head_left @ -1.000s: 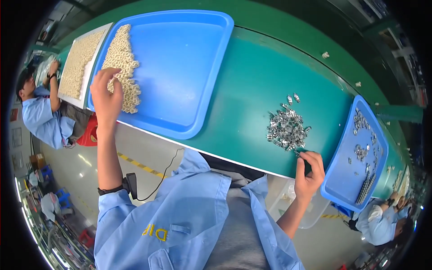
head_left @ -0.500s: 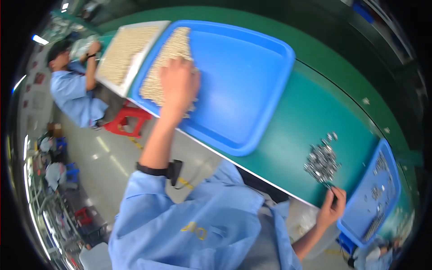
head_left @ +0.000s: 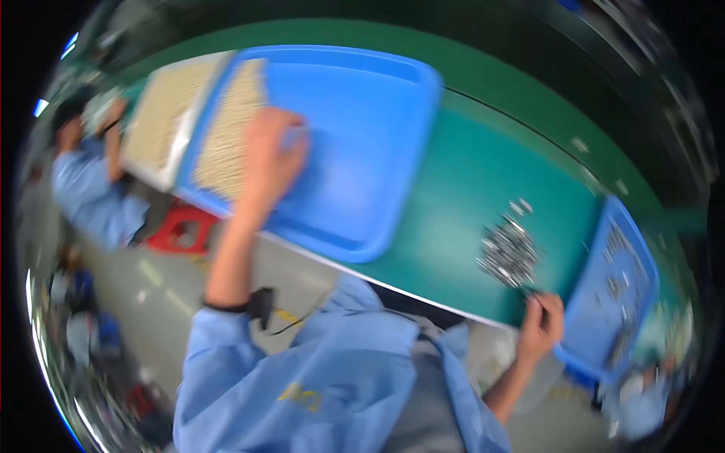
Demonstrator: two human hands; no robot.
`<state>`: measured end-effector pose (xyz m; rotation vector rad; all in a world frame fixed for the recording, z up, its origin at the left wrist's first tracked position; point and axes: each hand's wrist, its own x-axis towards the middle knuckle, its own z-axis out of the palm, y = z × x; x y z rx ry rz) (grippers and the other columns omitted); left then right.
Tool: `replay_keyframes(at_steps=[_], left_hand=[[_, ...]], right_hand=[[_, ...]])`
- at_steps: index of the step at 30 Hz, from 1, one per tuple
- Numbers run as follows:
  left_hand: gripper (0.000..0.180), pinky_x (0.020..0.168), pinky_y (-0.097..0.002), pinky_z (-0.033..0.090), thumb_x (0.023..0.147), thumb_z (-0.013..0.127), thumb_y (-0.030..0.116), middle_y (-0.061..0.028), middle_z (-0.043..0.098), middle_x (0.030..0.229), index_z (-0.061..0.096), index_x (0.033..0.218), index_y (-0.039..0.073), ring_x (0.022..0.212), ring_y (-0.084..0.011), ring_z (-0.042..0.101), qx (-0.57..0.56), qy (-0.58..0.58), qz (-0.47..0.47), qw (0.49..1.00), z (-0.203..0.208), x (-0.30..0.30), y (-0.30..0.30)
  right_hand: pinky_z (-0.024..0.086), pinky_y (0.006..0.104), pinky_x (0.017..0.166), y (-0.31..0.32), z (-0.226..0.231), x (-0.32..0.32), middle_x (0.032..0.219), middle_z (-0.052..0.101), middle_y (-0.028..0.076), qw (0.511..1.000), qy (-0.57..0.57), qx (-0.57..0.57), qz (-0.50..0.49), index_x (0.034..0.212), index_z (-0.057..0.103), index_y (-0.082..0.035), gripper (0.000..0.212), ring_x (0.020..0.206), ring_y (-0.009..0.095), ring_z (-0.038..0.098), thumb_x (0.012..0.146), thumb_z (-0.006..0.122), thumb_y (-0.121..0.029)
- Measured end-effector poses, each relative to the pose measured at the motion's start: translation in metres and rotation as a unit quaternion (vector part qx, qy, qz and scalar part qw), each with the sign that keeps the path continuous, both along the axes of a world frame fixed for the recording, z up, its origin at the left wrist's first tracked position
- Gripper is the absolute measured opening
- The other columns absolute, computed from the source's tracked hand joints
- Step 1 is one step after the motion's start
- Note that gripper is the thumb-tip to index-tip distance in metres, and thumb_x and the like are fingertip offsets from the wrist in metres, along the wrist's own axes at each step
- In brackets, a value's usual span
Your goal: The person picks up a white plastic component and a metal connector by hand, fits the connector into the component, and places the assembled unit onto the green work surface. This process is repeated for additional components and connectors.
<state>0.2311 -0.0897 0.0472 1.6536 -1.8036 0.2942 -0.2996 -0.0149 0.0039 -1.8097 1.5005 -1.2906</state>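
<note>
My left hand (head_left: 270,155) is over the large blue tray (head_left: 355,253), at the right edge of a bed of small beige pieces (head_left: 230,136) laid close together. Its fingers curl toward the thumb; blur hides what they hold, if anything. Far to the right, my right hand (head_left: 542,325) is closed, thumb against fingers, on a thin dark thing whose tip points at a heap of small shiny metal parts (head_left: 510,253). That heap lies on the green tabletop (head_left: 445,189), with a few parts lying apart beyond it.
A smaller blue tray (head_left: 649,283) with scattered metal parts stands right of my right hand. A white tray (head_left: 162,124) of beige pieces adjoins the large tray. At far left sits a co-worker (head_left: 94,189) near a red stool (head_left: 181,228). Another person (head_left: 638,404) shows at lower right.
The view has shifted, so the trays and table sit further left. My left hand has drawn back from among the beige pieces to their right edge, fingers more curled. My right hand stays by the heap.
</note>
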Motion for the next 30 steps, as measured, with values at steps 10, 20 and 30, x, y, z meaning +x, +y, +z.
replay_keyframes(at_steps=[10, 20, 30], left_hand=[[0.028, 0.086, -0.0382, 0.059, 0.087, 0.068, -0.015, -0.0254, 0.068, 0.112, 0.066, 0.114, -0.007, 0.1, -0.0302, 0.07, 0.088, 0.454, -0.375, 0.804, 0.032, -0.176, 0.041], [0.032, 0.076, -0.0353, 0.058, 0.086, 0.074, -0.008, -0.0251, 0.069, 0.112, 0.067, 0.117, -0.007, 0.092, -0.0295, 0.071, 0.102, 0.428, -0.459, 0.772, 0.038, -0.203, 0.048], [0.033, 0.074, -0.0376, 0.057, 0.086, 0.074, -0.007, -0.0236, 0.07, 0.108, 0.068, 0.118, -0.007, 0.09, -0.0305, 0.071, 0.103, 0.459, -0.438, 0.766, 0.035, -0.206, 0.05]], right_hand=[[0.055, 0.0428, 0.073, -0.048, 0.094, 0.098, 0.091, 0.074, 0.012, 0.936, -0.084, -0.251, 0.232, 0.1, 0.075, 0.0, 0.032, 0.069, 0.024, 0.069, 0.079, 0.094, -0.013], [0.049, 0.0348, 0.065, -0.049, 0.097, 0.109, 0.079, 0.066, 0.005, 0.928, -0.098, -0.296, 0.204, 0.086, 0.074, -0.003, 0.023, 0.062, 0.02, 0.06, 0.069, 0.088, -0.011], [0.055, 0.0396, 0.071, -0.049, 0.102, 0.098, 0.09, 0.073, 0.008, 0.93, -0.042, -0.242, 0.273, 0.098, 0.077, -0.004, 0.033, 0.069, 0.021, 0.069, 0.073, 0.096, -0.013]])
